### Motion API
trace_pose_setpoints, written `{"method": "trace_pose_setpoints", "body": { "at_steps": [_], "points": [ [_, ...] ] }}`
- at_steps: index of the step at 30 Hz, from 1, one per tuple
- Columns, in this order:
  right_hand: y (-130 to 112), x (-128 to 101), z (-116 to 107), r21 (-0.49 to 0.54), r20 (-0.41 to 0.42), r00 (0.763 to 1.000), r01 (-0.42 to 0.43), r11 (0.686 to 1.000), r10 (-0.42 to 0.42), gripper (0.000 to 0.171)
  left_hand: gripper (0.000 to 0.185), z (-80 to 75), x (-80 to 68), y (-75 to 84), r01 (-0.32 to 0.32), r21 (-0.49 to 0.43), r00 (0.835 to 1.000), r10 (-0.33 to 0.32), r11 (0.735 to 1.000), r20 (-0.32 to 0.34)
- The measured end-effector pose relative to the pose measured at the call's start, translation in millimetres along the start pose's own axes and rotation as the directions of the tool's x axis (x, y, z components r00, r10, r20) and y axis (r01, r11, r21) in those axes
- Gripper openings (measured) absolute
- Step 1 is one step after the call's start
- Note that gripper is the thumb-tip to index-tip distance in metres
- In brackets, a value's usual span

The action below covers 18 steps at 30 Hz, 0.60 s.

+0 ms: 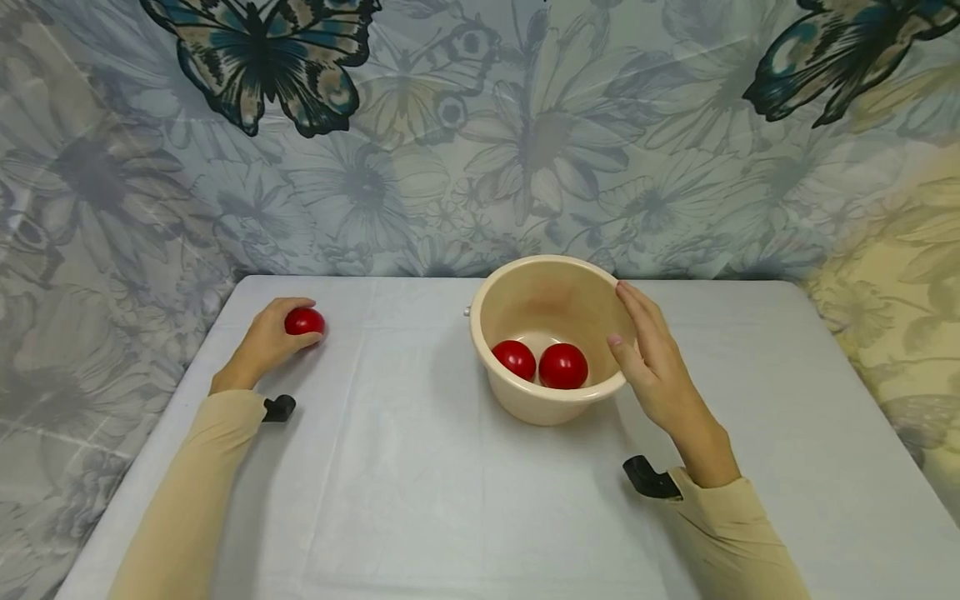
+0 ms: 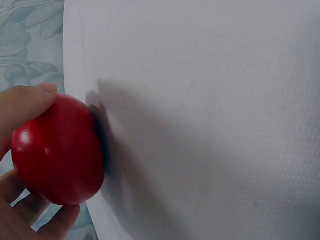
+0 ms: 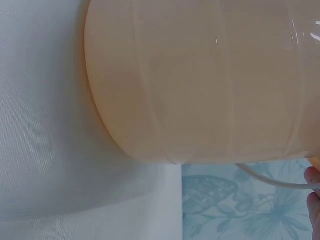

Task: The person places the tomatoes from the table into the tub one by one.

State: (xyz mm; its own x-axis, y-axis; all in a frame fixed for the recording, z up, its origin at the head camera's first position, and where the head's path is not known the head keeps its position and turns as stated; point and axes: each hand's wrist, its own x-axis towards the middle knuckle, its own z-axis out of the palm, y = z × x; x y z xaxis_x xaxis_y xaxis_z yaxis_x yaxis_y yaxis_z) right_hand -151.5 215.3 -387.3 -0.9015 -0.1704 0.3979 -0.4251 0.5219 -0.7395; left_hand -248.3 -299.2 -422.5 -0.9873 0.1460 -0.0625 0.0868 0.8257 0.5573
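Note:
At the far left of the table, my left hand (image 1: pixel 262 337) grips a glossy red tomato (image 1: pixel 304 320), thumb on one side and fingers round the other. The left wrist view shows this tomato (image 2: pixel 60 150) close over the white cloth, its shadow beside it. A cream bucket (image 1: pixel 543 410) stands right of the middle, with two more red tomatoes lying inside, one left (image 1: pixel 514 359) and one right (image 1: pixel 563 367). My right hand (image 1: pixel 658 375) holds the bucket's right rim, thumb reaching inside and straight fingers along the outside. Fingertips (image 3: pixel 312 176) show near the bucket's handle in the right wrist view.
A white cloth covers the table (image 1: pixel 405 500). Behind its back edge hangs a curtain (image 1: pixel 420 192) with flowers and butterflies. The bucket's thin pale handle (image 3: pixel 270 181) hangs on its far side. Black mounts (image 1: pixel 651 479) sit at both wrists.

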Motion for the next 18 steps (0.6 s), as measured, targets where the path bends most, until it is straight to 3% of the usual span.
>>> {"method": "trace_pose_setpoints", "body": {
  "at_steps": [11,18],
  "points": [
    [1.6,-0.2,0.0,-0.015,0.006,1.0,-0.001,1.0,0.001,0.06,0.069,2.4,5.3,-2.8,0.05,0.01,0.994,-0.051,0.999,0.1],
    [1.1,-0.5,0.2,-0.018,0.005,1.0,0.0,1.0,0.0,0.06,0.069,3.7,6.8,-4.0,0.055,0.04,0.994,-0.059,0.998,0.093]
  ]
}}
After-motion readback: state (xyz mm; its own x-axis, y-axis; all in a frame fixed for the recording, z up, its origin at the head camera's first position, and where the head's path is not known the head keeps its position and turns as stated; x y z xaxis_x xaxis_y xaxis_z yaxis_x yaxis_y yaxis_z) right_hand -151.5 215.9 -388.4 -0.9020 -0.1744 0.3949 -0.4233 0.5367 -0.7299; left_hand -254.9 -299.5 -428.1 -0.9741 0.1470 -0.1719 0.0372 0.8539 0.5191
